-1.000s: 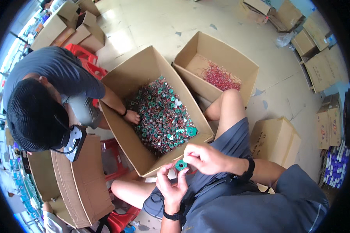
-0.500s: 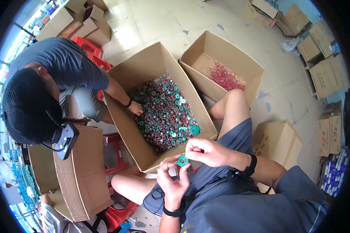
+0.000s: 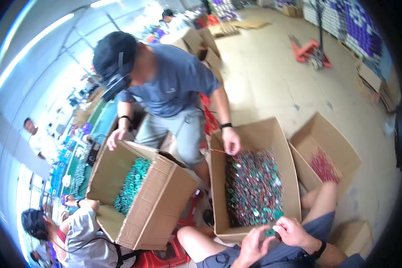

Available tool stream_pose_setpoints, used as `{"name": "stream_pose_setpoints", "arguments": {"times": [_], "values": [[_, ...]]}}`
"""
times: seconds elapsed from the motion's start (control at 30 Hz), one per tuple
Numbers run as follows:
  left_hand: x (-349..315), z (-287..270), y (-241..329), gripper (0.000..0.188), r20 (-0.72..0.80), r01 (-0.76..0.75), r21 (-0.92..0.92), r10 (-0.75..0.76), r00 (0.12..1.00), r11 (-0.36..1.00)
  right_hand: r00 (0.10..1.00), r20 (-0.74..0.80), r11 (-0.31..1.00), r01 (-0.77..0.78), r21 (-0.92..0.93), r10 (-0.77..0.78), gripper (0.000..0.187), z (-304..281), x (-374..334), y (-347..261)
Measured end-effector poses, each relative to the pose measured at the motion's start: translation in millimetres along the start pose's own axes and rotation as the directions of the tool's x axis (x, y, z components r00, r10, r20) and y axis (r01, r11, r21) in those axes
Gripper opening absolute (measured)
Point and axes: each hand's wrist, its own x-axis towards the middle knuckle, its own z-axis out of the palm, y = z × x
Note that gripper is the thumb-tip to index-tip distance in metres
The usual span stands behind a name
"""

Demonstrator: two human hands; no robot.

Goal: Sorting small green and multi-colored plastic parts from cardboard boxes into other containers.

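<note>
Low in the view, my left hand (image 3: 253, 244) grips a small green ring-shaped plastic part (image 3: 270, 232) between thumb and fingers. My right hand (image 3: 294, 231) is closed in a pinch against the part's right side; what lies between its fingertips is too small to tell. Both hands are above my lap, just at the near edge of a large cardboard box (image 3: 295, 187). Inside that box lies a heap of mixed green rings and reddish bits (image 3: 254, 190). A larger green piece (image 3: 278, 213) rests at the heap's near right corner.
Across the box, a co-worker's hand (image 3: 231, 142) holds a small piece with a thin red wire. Their other hand rests on a tilted carton (image 3: 169, 201) containing green rings (image 3: 134, 185). A box with red wires (image 3: 324, 165) stands right. Another person (image 3: 82, 232) sits lower left.
My view has swung up and left, so the boxes and my hands appear lower right. The co-worker's hand has lifted off the heap with a wired piece. My hands stay at the green ring.
</note>
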Motion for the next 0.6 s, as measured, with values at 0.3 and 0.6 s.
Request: {"name": "stream_pose_setpoints", "arguments": {"times": [0.3, 0.6], "values": [[-1, -3, 10, 0.038, -0.107, 0.071, -0.074, -0.079, 0.991, 0.995, 0.981, -0.089, 0.96, 0.15, -0.235, -0.175, 0.014, 8, 15, -4], [4, -8, 4, 0.033, -0.242, 0.037, -0.067, -0.052, 0.969, 0.997, 0.988, -0.043, 0.952, 0.13, -0.276, -0.147, 0.013, 19, 20, -31]]}}
